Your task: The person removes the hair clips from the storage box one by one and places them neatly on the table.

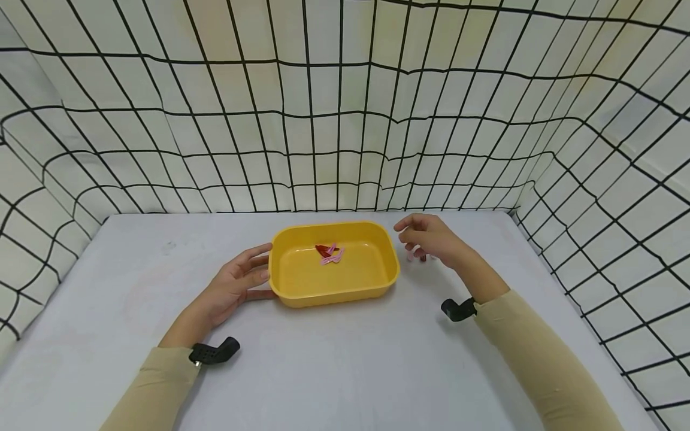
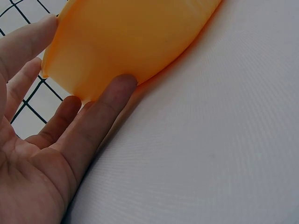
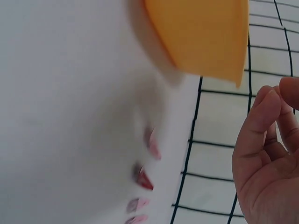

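Observation:
A yellow plastic tray (image 1: 334, 294) rests on the white table, with several small red and pink pieces that look like hair clips (image 1: 333, 258) inside it. My left hand (image 1: 235, 285) is at the tray's left end, its fairly straight fingers spread along the outer wall; in the left wrist view a fingertip (image 2: 124, 83) meets the yellow wall. Just off the tray's right end, my right hand (image 1: 428, 237) hovers with loosely bent fingers and nothing visible in them. More clips lie below it, partly hidden in the head view; the right wrist view shows a red clip (image 3: 144, 178) among pink ones (image 3: 153, 145).
Black wire grid (image 1: 339, 131) stands along the back and both sides of the table, with pale cloth behind it. White tabletop (image 1: 345, 365) stretches in front of the tray. Each wrist wears a black strap with a small camera (image 1: 458, 310).

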Tool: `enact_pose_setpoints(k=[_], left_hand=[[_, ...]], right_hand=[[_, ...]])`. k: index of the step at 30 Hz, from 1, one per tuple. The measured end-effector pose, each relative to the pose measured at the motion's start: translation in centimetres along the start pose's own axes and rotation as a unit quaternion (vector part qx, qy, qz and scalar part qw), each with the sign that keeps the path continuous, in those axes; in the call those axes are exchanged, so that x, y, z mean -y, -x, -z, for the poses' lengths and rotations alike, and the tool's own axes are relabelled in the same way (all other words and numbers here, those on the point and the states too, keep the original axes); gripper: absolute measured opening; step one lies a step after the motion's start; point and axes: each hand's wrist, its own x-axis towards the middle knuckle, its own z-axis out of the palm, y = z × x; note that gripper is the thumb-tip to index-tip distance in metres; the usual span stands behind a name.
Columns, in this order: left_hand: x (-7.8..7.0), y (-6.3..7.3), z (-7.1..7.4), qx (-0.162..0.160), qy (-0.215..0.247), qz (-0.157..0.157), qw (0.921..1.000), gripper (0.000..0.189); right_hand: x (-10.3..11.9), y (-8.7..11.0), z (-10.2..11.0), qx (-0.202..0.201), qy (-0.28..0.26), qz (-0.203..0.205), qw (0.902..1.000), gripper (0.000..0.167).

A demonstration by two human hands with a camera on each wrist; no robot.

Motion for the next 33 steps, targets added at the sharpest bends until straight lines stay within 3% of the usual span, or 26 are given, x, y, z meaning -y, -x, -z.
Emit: enact_pose_setpoints(k=[16,26,33], left_hand=[[-0.2,0.1,-0.1,0.001,0.004,-0.002,1.0,0.059],[-0.1,0.2,0.0,0.0,-0.005,-0.003,1.0,0.058],[-0.1,0.1,-0.1,-0.006,-0.002,0.003,1.0,0.059]], right_hand=[[2.8,-1.5,-6.1,0.037,0.005,0.097,0.9946,0.027],[3.8,-2.4,-9.9,0.09,-0.052,0.095,0.9899,0.025],[3.1,-3.2,-11.5,0.077,0.033,0.119,0.9893,0.019]])
